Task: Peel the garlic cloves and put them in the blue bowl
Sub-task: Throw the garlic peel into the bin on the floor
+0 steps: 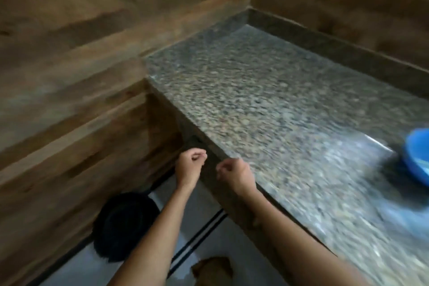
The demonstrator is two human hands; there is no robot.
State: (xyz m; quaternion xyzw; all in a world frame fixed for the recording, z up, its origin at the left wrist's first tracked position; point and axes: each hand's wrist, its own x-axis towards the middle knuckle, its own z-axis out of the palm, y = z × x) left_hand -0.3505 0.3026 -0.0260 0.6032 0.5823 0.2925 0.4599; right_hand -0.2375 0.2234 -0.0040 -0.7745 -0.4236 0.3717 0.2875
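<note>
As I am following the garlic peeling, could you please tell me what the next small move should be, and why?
Probably bring the right hand rightward across the counter toward the blue bowl. Both it and the left hand hang at the counter's edge, near the black bin on the floor, fingers curled. Blur hides whether they hold anything, and no garlic shows elsewhere.

Left hand (189, 166) and right hand (235, 176) curl beside the counter (267, 111).
</note>
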